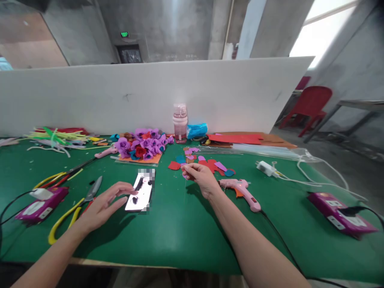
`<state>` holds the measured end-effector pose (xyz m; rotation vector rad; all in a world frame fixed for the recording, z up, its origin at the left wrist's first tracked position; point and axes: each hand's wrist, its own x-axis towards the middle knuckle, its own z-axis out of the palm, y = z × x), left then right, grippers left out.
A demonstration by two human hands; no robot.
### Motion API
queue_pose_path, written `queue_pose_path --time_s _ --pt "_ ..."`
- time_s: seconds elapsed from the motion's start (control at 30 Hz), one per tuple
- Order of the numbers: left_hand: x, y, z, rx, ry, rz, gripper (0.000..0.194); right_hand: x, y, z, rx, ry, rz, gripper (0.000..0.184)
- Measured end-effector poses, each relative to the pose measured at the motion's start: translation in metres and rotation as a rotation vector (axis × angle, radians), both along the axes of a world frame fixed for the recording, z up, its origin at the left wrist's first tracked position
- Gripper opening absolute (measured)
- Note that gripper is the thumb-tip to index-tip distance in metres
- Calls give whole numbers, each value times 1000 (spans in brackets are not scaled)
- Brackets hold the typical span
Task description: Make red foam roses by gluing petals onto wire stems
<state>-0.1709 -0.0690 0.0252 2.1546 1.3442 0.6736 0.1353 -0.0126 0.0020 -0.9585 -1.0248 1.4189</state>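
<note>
My left hand (109, 202) is over a phone (141, 192) with a lit screen, its fingers spread and a fingertip at the glass. Thumb and fingers of my right hand (199, 176) are pinched together in front of the cut foam petals (210, 165), which are red, purple and blue. A faint thin line shows at those fingertips, too fine to make out. To the right of this hand lies a pink glue gun (240, 188). Yellow-handled scissors (87, 200) rest beside my left hand.
Purple and red foam flowers (144, 142) are heaped at the back, near a pink bottle (180, 124). Purple power strips (43, 204) with cords lie at both sides. A white charger (267, 169) and its cable are on the right. A white board (144, 96) stands behind.
</note>
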Motion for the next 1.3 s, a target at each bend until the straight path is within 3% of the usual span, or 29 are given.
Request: queue_pose_path --time_s 0.1,0.27,0.57,0.83,1.13,1.3 --pt "4 5 -5 -73 -2 -31 35 1 0 -1 -10 -13 -2 30" --pt "11 19 -10 127 43 164 40 5 0 1 -26 -6 -22 32" --pt "19 1 -1 159 122 226 34 3 -1 -2 -10 -24 6 32" --pt "24 8 -4 191 15 216 30 3 -2 -1 -25 -27 16 32" --pt "23 6 2 167 -36 296 32 2 -2 -1 -20 -27 23 31" --pt "52 10 16 134 -229 368 32 3 -2 0 -3 -22 31 33"
